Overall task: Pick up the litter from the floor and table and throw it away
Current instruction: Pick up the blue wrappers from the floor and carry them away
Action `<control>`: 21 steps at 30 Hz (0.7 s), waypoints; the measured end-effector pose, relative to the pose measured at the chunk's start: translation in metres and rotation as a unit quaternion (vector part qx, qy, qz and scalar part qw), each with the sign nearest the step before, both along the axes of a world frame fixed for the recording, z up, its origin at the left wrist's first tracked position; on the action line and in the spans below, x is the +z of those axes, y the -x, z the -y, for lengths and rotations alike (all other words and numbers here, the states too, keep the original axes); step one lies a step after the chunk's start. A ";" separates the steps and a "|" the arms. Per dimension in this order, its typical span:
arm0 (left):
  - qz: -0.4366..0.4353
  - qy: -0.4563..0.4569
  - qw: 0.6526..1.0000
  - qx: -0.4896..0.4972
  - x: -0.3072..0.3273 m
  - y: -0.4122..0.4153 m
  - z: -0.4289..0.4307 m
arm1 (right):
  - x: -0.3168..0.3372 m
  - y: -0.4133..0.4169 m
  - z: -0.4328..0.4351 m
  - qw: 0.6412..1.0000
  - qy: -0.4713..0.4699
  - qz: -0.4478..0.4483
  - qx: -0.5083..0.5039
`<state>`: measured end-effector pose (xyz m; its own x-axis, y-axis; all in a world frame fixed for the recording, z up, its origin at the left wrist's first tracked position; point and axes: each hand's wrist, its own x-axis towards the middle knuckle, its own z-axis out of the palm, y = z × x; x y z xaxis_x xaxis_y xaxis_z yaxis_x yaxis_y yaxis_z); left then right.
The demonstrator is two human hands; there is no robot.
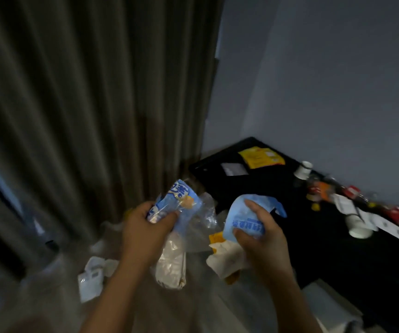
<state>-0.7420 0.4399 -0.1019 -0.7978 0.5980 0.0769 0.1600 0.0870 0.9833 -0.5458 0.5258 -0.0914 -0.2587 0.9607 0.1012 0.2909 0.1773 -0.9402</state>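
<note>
While a curtain (92, 97) hangs left and a grey wall (333, 78) rises far right, the left hand (145, 228) curls its fingers (168, 217) round a blue wrapper (181, 199) and the right hand (262, 236) pinches a blue bag (241, 218) over the littered floor (201, 308), near the black bench (265, 188) bearing a yellow packet (261, 157) and cups (359, 227).

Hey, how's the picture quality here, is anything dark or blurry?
Head view: dim, bluish light; motion blur smears the curtain and the white cup on the black table; the blue snack wrapper in the left hand and blue pouch in the right hand are sharpest.
</note>
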 end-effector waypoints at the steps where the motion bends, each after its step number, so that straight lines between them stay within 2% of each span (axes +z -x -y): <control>1: 0.001 -0.008 1.000 -0.024 0.005 -0.010 -0.006 | 0.008 -0.013 0.005 1.000 -0.008 -0.002 -0.030; 5: -0.012 -0.006 0.991 -0.134 0.022 -0.062 -0.029 | 0.031 -0.076 0.027 0.991 -0.024 -0.003 -0.133; 10: -0.006 -0.033 0.959 -0.281 0.048 -0.154 -0.054 | 0.061 -0.166 0.063 0.964 -0.052 -0.021 -0.262; 15: 0.008 -0.058 0.910 -0.411 0.077 -0.261 -0.059 | 0.092 -0.257 0.109 0.922 -0.090 -0.022 -0.375; 21: 0.015 -0.102 0.853 -0.512 0.106 -0.397 -0.031 | 0.113 -0.372 0.179 0.868 -0.119 -0.018 -0.481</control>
